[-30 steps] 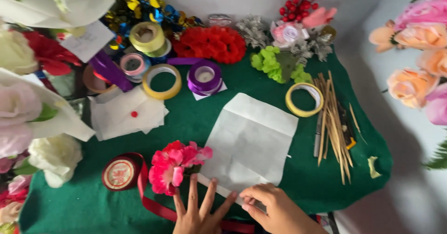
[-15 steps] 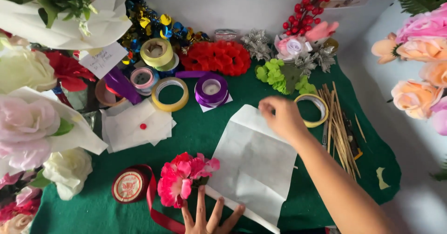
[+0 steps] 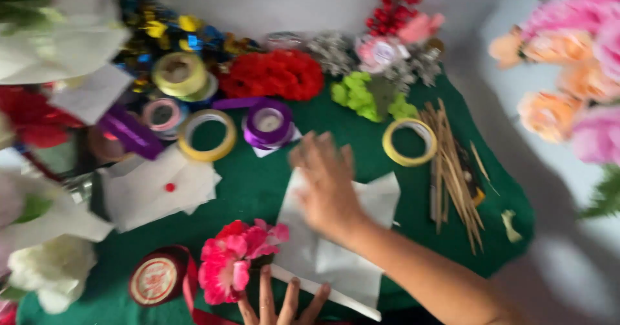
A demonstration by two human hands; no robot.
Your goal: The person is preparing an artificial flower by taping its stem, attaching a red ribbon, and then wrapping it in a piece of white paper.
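Our right hand [image 3: 329,186] grips nothing, fingers spread flat over the white paper sheet [image 3: 336,247] mid green cloth [image 3: 258,189]. Left hand [image 3: 281,302] open, fingertips at the sheet's near edge, beside pink flower [image 3: 236,260]. Yellow ribbon roll [image 3: 409,142] beyond.

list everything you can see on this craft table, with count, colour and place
green cloth: one, dark green, covers the table
white paper sheet: one, centre, under the right hand
white paper pile: one, left, a small red dot on it
yellow ribbon rolls: two, one left of centre, one right by the sticks
purple ribbon roll: one, upper centre
red ribbon roll: one, bottom left
pink-red flower: one, bottom centre
red flower cluster: one, top centre
light green flower bits: one clump, upper right of centre
wooden sticks: a bundle, tan, right
right hand: blurred, on the white sheet, fingers spread
left hand: bottom edge, fingers spread, at the sheet's near edge
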